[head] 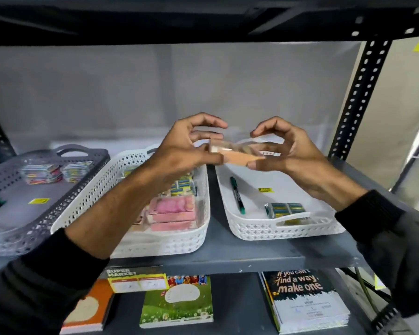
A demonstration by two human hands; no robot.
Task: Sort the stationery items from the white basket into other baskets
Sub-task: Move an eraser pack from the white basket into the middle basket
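A grey metal shelf [240, 252] carries three perforated plastic baskets, and the middle white basket [179, 240] serves as the landmark. Left of it sits a grey basket [34, 228] with clear packs of coloured clips [44, 174] at its far end and a yellow label on its floor. Right of it, apart by a strip of bare shelf, sits a second white basket [259, 232] holding a green marker [237, 195] lying front to back and a wrapped pack of small green boxes [284, 210]. The middle basket holds pink boxes [171, 207] and blue-yellow packs behind them, partly hidden by the left forearm crossing over it. Above the gap between the two white baskets, both hands hold a flat orange box [235, 157], blurred, its long axis running left to right. The left hand [179, 151] pinches its left end with thumb and fingers, upper fingers curled free; the right hand [288, 153] pinches the right end likewise. Below the shelf lie notebooks [177, 302].
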